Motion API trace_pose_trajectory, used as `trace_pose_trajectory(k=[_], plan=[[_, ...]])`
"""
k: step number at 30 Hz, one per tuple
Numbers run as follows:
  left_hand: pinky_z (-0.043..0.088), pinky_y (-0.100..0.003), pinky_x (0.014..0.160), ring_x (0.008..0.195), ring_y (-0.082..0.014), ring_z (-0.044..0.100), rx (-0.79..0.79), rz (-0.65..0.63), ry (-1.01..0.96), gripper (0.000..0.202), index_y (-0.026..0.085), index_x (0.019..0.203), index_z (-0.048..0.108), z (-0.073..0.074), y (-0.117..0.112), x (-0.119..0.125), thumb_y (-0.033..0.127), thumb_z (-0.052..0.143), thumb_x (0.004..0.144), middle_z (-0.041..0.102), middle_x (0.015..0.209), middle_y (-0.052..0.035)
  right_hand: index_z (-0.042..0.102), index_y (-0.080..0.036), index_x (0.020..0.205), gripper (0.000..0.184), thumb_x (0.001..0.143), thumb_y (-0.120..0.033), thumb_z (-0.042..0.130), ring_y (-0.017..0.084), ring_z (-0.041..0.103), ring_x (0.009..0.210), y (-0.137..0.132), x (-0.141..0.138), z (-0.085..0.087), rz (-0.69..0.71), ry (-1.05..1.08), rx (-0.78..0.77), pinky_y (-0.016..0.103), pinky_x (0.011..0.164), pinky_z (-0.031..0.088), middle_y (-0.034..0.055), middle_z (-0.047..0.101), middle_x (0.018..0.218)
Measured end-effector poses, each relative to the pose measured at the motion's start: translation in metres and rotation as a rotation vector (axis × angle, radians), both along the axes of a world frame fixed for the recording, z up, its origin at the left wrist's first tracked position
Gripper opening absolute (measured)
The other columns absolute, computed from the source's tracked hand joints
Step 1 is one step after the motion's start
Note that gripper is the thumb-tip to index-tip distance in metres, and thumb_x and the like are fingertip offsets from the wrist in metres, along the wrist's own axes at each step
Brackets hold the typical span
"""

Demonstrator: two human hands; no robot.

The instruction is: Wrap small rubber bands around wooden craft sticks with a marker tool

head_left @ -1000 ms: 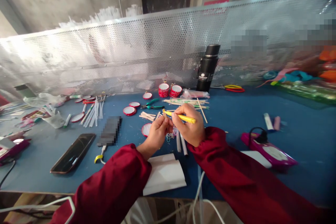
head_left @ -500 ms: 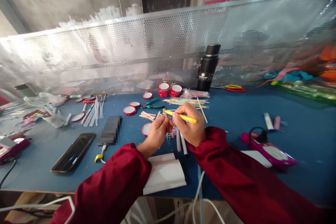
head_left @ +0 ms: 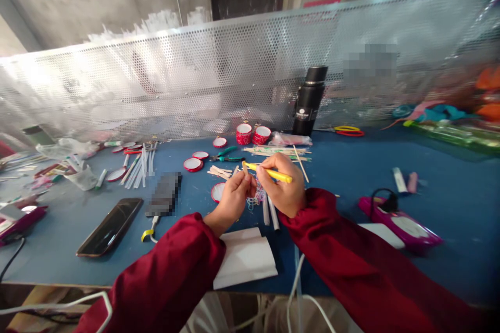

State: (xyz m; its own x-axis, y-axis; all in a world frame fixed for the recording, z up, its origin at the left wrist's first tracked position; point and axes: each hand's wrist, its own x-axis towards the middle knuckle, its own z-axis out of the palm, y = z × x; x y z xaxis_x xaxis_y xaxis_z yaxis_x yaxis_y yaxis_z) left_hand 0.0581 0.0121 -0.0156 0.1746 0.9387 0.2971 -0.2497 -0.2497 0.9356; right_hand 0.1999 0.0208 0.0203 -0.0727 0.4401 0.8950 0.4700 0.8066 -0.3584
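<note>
My right hand point(head_left: 282, 187) is closed around a thin yellow tool point(head_left: 269, 172), held like a pen with its tip pointing left. My left hand point(head_left: 233, 199) pinches something small against that tip; I cannot make out what it is. Both hands hover just above the blue table point(head_left: 344, 177), near its middle. Under them lie a tangle of small coloured loops point(head_left: 255, 200) and two white sticks point(head_left: 270, 214). A folded white paper point(head_left: 245, 257) rests between my red sleeves.
Red-rimmed round lids point(head_left: 192, 164), wooden sticks point(head_left: 273, 152) and green-handled pliers point(head_left: 227, 155) lie beyond the hands. A black flask point(head_left: 310, 100) stands by the perforated metal screen point(head_left: 156, 83). A phone point(head_left: 109, 227) lies at the left, a magenta device point(head_left: 398, 221) at the right.
</note>
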Motion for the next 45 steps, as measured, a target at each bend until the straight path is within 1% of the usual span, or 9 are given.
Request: trace_pose_trajectory(k=[7,12,17,22,32,38,45], plan=[[0.031,-0.026,0.055,0.055,-0.0101,0.041,-0.009,-0.001,0.006,0.053,0.019,0.07,0.051,0.0011,0.0001,0.0001,0.069,0.063,0.081,0.049,0.058,0.002,0.05,-0.026,0.078,0.015,0.089,-0.025,0.061,0.019,0.057,0.07,0.0007,0.0003,-0.0007,-0.002,-0.005,0.0,0.034,0.065,0.046,0.0005,0.061,0.073],[0.03,-0.026,0.053,0.053,-0.0092,0.038,-0.013,-0.003,0.025,0.053,0.019,0.069,0.051,0.0033,-0.0016,0.0004,0.069,0.063,0.082,0.048,0.057,0.0025,0.05,-0.025,0.077,0.015,0.089,-0.024,0.06,0.019,0.057,0.071,0.0004,0.0006,-0.0007,0.008,-0.014,0.011,0.035,0.066,0.046,0.0003,0.06,0.072],[0.03,-0.026,0.054,0.054,-0.0096,0.04,-0.019,0.003,0.013,0.054,0.018,0.071,0.052,0.0042,-0.0027,0.0011,0.07,0.064,0.081,0.048,0.057,0.0022,0.05,-0.026,0.078,0.015,0.089,-0.024,0.06,0.019,0.057,0.071,0.0004,0.0004,-0.0005,-0.002,-0.01,-0.008,0.035,0.066,0.046,0.0005,0.061,0.073],[0.029,-0.026,0.052,0.053,-0.0091,0.037,-0.014,0.006,0.027,0.054,0.019,0.069,0.051,0.0051,-0.003,0.0007,0.07,0.063,0.082,0.048,0.058,0.0024,0.049,-0.025,0.077,0.016,0.089,-0.023,0.06,0.019,0.056,0.07,0.0003,0.0002,0.0005,-0.009,-0.017,0.024,0.034,0.066,0.045,0.0001,0.059,0.071],[0.028,-0.026,0.052,0.052,-0.0086,0.037,-0.01,0.016,0.027,0.055,0.018,0.069,0.051,0.007,-0.0046,0.0012,0.07,0.065,0.08,0.049,0.057,0.0026,0.05,-0.025,0.077,0.016,0.09,-0.024,0.06,0.019,0.056,0.07,-0.0005,0.0004,0.0012,-0.01,-0.023,0.022,0.033,0.065,0.044,-0.0001,0.06,0.071],[0.028,-0.026,0.052,0.052,-0.0086,0.038,-0.016,-0.005,0.01,0.054,0.018,0.07,0.051,0.0045,-0.0034,0.002,0.069,0.065,0.08,0.049,0.057,0.0029,0.051,-0.025,0.078,0.015,0.09,-0.024,0.06,0.018,0.056,0.069,-0.0007,0.0005,0.0014,0.013,-0.028,0.02,0.033,0.064,0.044,0.0001,0.06,0.072],[0.03,-0.026,0.053,0.053,-0.009,0.039,-0.008,-0.007,-0.003,0.052,0.018,0.07,0.052,0.0014,-0.0019,0.0017,0.068,0.065,0.081,0.049,0.057,0.0029,0.051,-0.025,0.077,0.015,0.09,-0.024,0.06,0.018,0.057,0.07,-0.0013,0.0004,0.0017,0.0,-0.033,0.006,0.033,0.066,0.044,0.0001,0.06,0.072]])
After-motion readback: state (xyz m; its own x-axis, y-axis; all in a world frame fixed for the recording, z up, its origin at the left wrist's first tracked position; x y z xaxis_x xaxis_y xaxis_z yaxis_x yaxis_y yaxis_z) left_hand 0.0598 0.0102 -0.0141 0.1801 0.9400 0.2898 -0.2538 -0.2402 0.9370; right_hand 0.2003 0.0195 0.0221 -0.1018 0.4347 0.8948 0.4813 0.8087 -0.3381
